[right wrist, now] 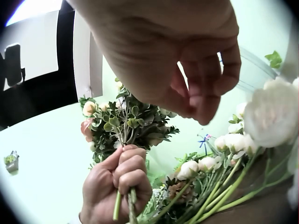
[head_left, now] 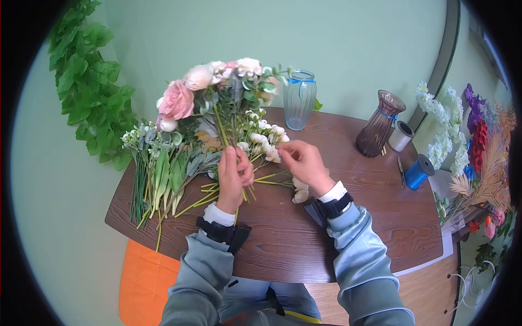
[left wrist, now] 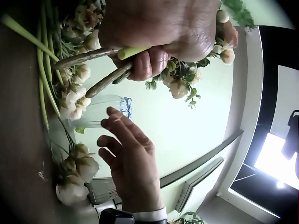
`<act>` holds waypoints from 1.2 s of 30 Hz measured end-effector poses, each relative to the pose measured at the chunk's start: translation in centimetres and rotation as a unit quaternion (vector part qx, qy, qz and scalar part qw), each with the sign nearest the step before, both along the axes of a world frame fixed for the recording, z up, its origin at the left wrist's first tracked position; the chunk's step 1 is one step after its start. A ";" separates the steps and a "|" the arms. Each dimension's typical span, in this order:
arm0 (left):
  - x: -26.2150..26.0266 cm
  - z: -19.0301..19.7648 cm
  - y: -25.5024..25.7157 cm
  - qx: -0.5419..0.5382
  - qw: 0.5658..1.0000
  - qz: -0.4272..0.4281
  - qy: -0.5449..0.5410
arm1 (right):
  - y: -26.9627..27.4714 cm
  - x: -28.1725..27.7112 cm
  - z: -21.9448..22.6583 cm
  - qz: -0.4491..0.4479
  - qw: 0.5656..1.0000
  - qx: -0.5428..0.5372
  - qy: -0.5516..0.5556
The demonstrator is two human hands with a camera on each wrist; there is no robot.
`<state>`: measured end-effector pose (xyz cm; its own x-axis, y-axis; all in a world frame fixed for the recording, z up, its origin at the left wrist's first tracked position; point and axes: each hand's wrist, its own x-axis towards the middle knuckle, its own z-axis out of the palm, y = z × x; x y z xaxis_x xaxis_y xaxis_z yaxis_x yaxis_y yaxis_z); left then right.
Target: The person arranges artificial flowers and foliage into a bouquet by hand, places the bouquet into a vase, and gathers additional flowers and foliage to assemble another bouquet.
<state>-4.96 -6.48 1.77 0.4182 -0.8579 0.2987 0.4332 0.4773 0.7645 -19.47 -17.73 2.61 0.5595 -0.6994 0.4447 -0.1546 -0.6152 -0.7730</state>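
Left hand (head_left: 234, 176) grips bouquet (head_left: 177, 99) by stems (head_left: 222, 127); right hand (head_left: 307, 165) near white flowers (head_left: 263, 142); blue spool (head_left: 417, 173) stands on brown table (head_left: 304, 239).

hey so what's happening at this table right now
Someone's left hand grips a mixed bouquet by its stems. The right hand is beside it, not holding the bouquet. More cut flowers lie on the table, with two vases standing behind.

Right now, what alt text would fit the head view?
A left hand grips the stems of a pink and white bouquet above a dark wooden table; the right hand is raised nearby, fingers bent. Loose flower stems lie at left; a ribbed glass vase and purple vase stand farther back.
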 end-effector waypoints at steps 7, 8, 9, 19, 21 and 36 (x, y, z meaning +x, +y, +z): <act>0.5 0.0 0.0 0.012 1.000 0.019 -0.008 | 0.6 0.1 -1.9 0.007 0.949 -0.240 0.204; 0.5 0.0 -0.1 0.010 1.000 0.021 -0.010 | 1.1 0.1 -2.0 0.006 0.949 -0.240 0.204; 0.5 -0.1 -0.1 0.008 1.000 0.022 -0.013 | 1.7 0.2 -2.1 0.001 0.936 -0.258 0.240; 0.9 -0.4 -0.2 0.019 1.000 0.021 -0.001 | -0.5 -1.4 -0.6 -0.167 0.884 -0.325 0.291; 0.9 -0.5 -0.2 0.029 0.999 0.023 0.003 | -0.7 -1.5 -0.1 -0.192 0.886 -0.351 0.234; -0.2 -0.9 -0.4 0.067 0.997 -0.039 -0.009 | -1.6 -1.5 1.8 0.027 0.938 0.077 -0.337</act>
